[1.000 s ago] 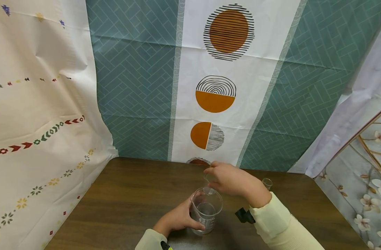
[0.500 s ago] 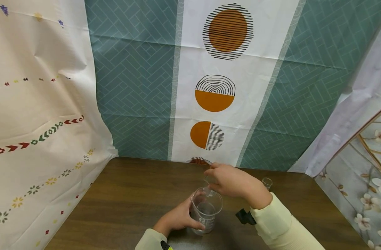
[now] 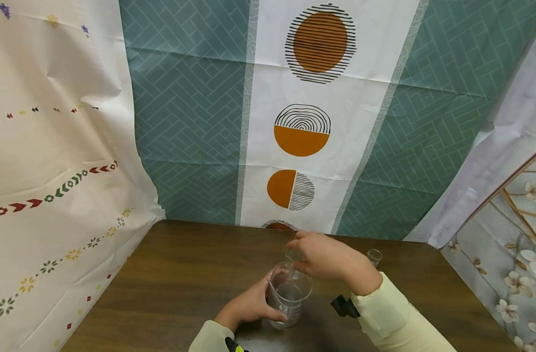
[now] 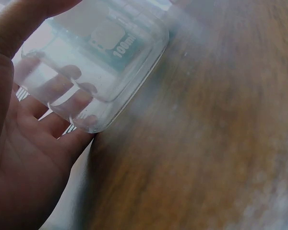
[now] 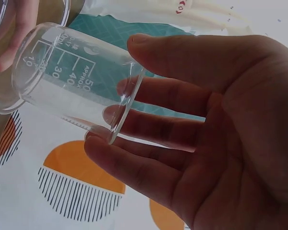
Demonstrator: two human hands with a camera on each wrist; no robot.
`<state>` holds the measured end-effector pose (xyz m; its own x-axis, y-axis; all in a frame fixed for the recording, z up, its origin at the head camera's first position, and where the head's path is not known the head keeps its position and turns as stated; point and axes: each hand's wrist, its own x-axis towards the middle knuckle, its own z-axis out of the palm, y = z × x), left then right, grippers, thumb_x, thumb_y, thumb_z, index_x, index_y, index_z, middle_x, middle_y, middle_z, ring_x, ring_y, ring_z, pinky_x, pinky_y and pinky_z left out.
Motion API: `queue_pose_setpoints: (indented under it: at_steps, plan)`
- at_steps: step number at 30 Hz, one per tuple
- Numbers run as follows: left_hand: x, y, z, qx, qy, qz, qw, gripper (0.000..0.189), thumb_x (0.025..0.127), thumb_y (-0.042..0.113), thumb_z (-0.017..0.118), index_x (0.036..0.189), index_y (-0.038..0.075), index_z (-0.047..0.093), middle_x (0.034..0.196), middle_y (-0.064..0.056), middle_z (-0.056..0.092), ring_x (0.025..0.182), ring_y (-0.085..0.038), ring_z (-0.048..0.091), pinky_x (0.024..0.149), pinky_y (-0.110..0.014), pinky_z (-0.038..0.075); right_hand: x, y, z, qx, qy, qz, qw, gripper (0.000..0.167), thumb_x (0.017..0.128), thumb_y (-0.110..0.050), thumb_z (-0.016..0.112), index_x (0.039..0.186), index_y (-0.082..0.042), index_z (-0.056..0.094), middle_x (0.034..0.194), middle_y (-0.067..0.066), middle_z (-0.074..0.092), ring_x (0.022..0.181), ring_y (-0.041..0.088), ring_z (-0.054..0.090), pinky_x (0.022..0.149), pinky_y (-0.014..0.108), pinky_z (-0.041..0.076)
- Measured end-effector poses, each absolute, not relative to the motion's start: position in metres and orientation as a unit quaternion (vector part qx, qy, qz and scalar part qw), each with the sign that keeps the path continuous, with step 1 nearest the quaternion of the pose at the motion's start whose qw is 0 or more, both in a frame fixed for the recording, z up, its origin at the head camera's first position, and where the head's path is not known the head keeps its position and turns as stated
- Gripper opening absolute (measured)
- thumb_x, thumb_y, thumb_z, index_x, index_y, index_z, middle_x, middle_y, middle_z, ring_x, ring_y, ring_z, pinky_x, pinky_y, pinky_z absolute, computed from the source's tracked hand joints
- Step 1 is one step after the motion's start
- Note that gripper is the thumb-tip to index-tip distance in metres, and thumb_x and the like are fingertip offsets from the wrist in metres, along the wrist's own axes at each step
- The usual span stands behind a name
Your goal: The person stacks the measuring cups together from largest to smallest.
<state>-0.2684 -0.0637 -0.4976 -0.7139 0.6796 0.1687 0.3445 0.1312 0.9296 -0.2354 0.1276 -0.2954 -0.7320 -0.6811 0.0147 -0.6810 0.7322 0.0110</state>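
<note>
Holding large beaker (image 3: pixel 293 305) in my left hand (image 3: pixel 256 301), small beaker (image 5: pixel 69 79) by its rim in right hand (image 3: pixel 324 254), at the former's mouth; release apparently remaining.

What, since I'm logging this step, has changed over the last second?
The right hand has lowered the small beaker slightly at the large beaker's mouth. Nothing was newly gripped or let go: the left hand still holds the large beaker.
</note>
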Motion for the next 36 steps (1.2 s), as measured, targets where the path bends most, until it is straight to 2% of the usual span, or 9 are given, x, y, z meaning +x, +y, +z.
queue_pose_setpoints:
  at_steps: [14,27,36]
  plan:
    - [-0.269,-0.064,-0.498,0.348,0.736,0.56,0.154,0.093,0.073,0.026,0.085,0.145,0.037,0.028,0.146,-0.001,0.044,0.136,-0.019,0.042,0.101,-0.024,0.041,-0.235,0.126,-0.3,0.367,-0.93,-0.007,0.0,0.034,0.087,-0.021,0.071,0.118,-0.007,0.067,0.109,0.005,0.064,0.094,0.017,0.06,0.085,0.034,0.052]
    - [-0.268,-0.066,-0.498,0.343,0.74,0.556,0.159,0.094,0.073,0.025,0.085,0.146,0.037,0.027,0.147,0.001,0.044,0.136,-0.02,0.041,0.101,-0.026,0.041,-0.235,0.125,-0.304,0.369,-0.929,-0.002,-0.003,0.033,0.088,-0.022,0.071,0.117,-0.007,0.068,0.107,0.007,0.064,0.092,0.017,0.061,0.081,0.033,0.053]
    - [-0.268,-0.066,-0.497,0.337,0.743,0.555,0.165,0.093,0.073,0.025,0.085,0.145,0.041,0.027,0.149,0.003,0.041,0.139,-0.022,0.039,0.102,-0.029,0.041,-0.234,0.124,-0.308,0.36,-0.933,-0.002,-0.01,0.033,0.089,-0.026,0.069,0.117,-0.009,0.068,0.11,0.005,0.065,0.096,0.018,0.062,0.085,0.036,0.053]
